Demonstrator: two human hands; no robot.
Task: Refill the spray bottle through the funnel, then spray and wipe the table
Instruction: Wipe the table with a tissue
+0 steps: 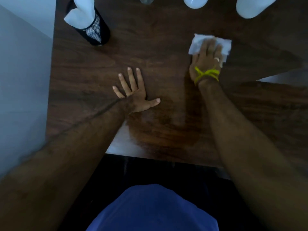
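- Right hand (205, 62) flat, fingers laid out over a white paper towel (196, 43), pressing it onto the table (158, 39); no pinch here, the palm and fingers pin the sheet down, which I judge is how you get an even wipe.
- A yellow band (206, 74) crosses that wrist, a pale ring on one finger; towel corners poke out past the fingers on both sides.
- Left hand (135, 95) spread wide, palm down on bare wood, holding nothing; it looks like a brace, steadying the body while the other arm reaches.
- A damp-looking sheen lies on the near table edge between the arms; so the wiping step is in hand, I'd say.
- At the far edge, cut off by the frame, two white containers (195, 2) and a clearer one between; which is the spray bottle I cannot tell; no funnel shows.
- Far left, a black mesh holder (97, 33) stuffed with white paper, well clear of the wiping path.
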